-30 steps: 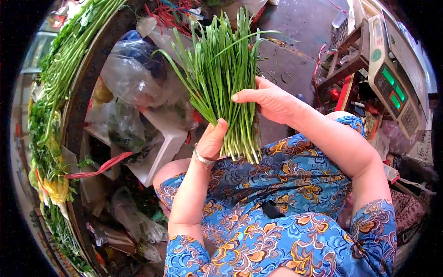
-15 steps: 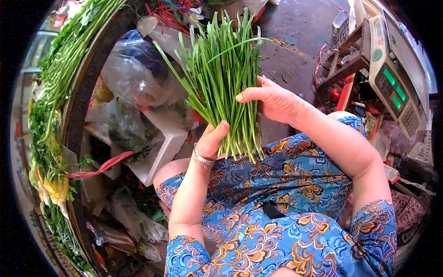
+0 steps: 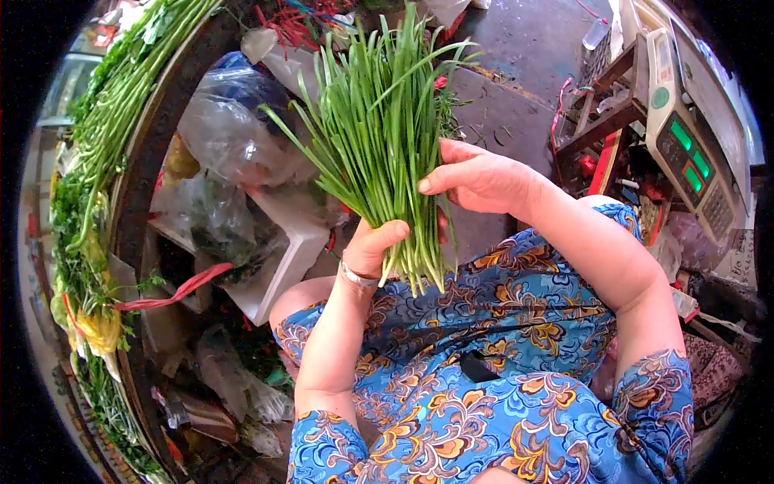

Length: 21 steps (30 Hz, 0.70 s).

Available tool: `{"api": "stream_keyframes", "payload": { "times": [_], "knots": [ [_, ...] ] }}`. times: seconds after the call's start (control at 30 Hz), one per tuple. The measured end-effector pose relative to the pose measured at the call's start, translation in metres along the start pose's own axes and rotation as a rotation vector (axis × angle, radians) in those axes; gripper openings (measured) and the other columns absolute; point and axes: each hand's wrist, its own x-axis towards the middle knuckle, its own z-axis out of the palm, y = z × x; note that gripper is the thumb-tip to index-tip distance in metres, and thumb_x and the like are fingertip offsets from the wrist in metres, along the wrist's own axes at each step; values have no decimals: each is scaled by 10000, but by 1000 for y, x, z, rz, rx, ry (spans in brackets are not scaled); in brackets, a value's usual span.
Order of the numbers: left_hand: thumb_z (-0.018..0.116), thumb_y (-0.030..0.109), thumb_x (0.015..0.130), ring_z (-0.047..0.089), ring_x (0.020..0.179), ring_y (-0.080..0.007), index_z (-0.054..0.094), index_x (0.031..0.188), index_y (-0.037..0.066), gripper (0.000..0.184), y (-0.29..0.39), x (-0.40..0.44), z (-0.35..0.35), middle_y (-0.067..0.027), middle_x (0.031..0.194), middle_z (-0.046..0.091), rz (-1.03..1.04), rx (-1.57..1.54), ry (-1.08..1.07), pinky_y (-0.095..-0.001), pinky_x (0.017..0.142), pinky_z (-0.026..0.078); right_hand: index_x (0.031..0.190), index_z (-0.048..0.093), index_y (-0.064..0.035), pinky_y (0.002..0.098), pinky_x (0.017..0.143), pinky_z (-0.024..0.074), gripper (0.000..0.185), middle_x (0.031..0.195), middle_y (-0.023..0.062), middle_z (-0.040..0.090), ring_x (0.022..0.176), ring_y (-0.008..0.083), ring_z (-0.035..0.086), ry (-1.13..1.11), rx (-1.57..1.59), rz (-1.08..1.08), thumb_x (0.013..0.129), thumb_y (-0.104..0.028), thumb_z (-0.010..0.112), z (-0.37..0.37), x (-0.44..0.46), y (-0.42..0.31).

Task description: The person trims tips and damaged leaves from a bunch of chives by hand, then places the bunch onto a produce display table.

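A thick bunch of garlic chives [image 3: 379, 145] stands upright before me, its leafy tips fanning out at the top and its pale cut ends above my lap. Low on its left side, my left hand [image 3: 375, 248] is wrapped around the stalks, thumb across the front; most of its fingers are hidden behind them. My right hand [image 3: 480, 181] grips the right edge at mid-height, the thumb in front touching the outer blades and the other fingers partly behind. A few loose blades stick out to the left and upper right.
A digital scale [image 3: 697, 153] with green displays stands on the right beside a wooden frame [image 3: 601, 121]. To the left are clear plastic bags [image 3: 242, 129], a white foam box [image 3: 278, 266] and a curved shelf edge [image 3: 133, 177] with leafy greens [image 3: 121, 121]. A red tie [image 3: 177, 290] hangs there.
The bunch has become narrower and its lower ends sit slightly lower. My right hand has slid a little down and right, its thumb now at the bunch's edge. My left hand still holds the stalks.
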Motion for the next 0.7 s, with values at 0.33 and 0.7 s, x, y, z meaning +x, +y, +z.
{"api": "stream_keyframes", "payload": {
  "times": [0.33,0.7],
  "knots": [
    [799,136,762,559,1162,-217,427,1381,45,727,-18,15,1,-75,1282,559,51,285,181,-378,979,474,1398,408,-14,337,1048,399,551,1277,82,580,1172,178,530,349,-433,-208,911,-98,651,11,13,28],
    [620,85,737,627,1059,-249,451,1349,-7,641,-2,0,-5,-129,1208,611,-50,-51,189,-375,925,521,1297,539,-20,328,975,475,406,1183,62,650,1061,161,615,244,83,-51,918,-125,641,10,2,4]
  ]
}}
